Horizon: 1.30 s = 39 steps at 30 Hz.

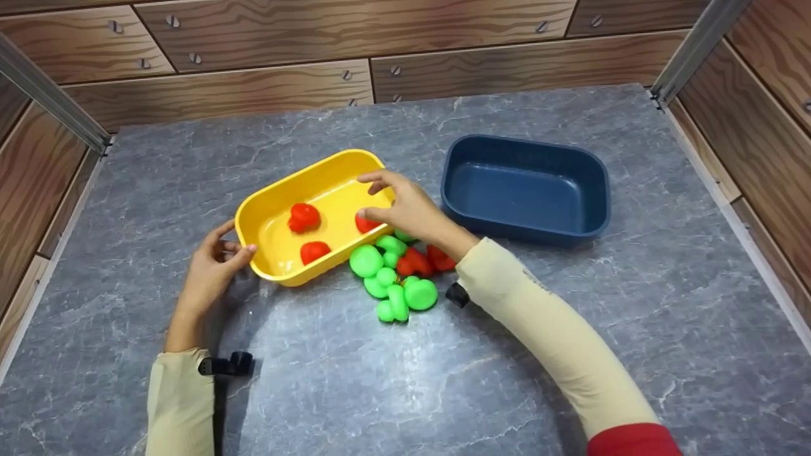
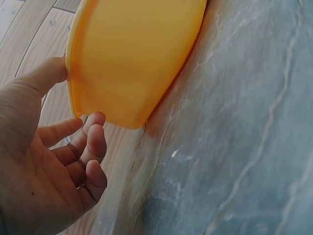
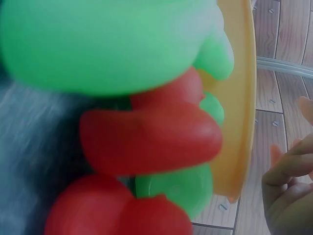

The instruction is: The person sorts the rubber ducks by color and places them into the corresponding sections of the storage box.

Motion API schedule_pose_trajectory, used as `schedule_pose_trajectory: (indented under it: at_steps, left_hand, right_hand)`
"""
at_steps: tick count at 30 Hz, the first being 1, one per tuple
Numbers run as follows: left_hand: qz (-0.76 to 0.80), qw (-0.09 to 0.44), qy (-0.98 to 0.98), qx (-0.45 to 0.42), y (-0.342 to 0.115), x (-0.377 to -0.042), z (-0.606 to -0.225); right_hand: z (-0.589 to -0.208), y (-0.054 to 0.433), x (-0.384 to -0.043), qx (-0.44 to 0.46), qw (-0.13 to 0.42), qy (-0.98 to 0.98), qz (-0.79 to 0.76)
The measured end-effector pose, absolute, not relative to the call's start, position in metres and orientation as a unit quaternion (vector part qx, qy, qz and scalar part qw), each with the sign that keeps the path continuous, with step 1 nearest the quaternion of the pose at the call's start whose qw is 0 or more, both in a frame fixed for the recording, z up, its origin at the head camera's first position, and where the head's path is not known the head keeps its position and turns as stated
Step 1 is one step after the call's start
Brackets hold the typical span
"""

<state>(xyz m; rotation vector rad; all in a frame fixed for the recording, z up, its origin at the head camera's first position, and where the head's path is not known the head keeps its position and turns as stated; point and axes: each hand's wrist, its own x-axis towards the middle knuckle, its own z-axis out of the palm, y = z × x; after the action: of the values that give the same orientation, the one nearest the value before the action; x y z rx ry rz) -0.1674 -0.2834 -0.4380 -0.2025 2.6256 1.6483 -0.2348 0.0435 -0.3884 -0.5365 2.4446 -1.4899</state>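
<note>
A yellow tub stands tilted across the table with several glossy red lumpy pieces inside. At its left end, my left hand holds the rim between thumb and fingers; the left wrist view shows the thumb on the rim's edge. My right hand hovers over the right end, thumb and fingers spread apart, above a red piece partly hidden by the thumb. Beside the tub, below the right wrist, lies a pile of rounded green pieces and red pieces.
A dark blue tub with nothing in it stands to the right of the yellow one. Grey marbled table surface stretches in front of the pile. Wood-patterned panels close off the back and sides.
</note>
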Motion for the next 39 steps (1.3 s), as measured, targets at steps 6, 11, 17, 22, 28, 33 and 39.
schedule_pose_trajectory:
  at_steps: [6,11,17,22,28,33,39]
  left_hand:
    - [0.531,0.017,0.845,-0.064,-0.283,-0.169,-0.439]
    - [0.536,0.02,0.842,-0.064,-0.282,-0.169,-0.439]
    - [0.535,0.023,0.842,-0.065,-0.283,-0.168,-0.439]
    - [0.538,0.023,0.84,-0.067,-0.283,-0.168,-0.44]
    - [0.53,0.018,0.845,-0.064,-0.283,-0.168,-0.439]
    - [0.519,0.02,0.852,-0.061,-0.284,-0.168,-0.438]
    - [0.523,0.019,0.85,-0.063,-0.284,-0.168,-0.439]
  right_hand:
    - [-0.384,0.061,-0.228,-0.188,0.116,0.827,-0.517]
    - [-0.383,0.075,-0.219,-0.203,0.105,0.816,-0.531]
    - [-0.386,0.087,-0.207,-0.209,0.116,0.811,-0.534]
    - [-0.392,0.096,-0.2,-0.219,0.132,0.82,-0.513]
    - [-0.397,0.108,-0.195,-0.219,0.14,0.827,-0.498]
    - [-0.402,0.119,-0.193,-0.218,0.144,0.828,-0.496]
    - [-0.408,0.131,-0.191,-0.212,0.146,0.832,-0.492]
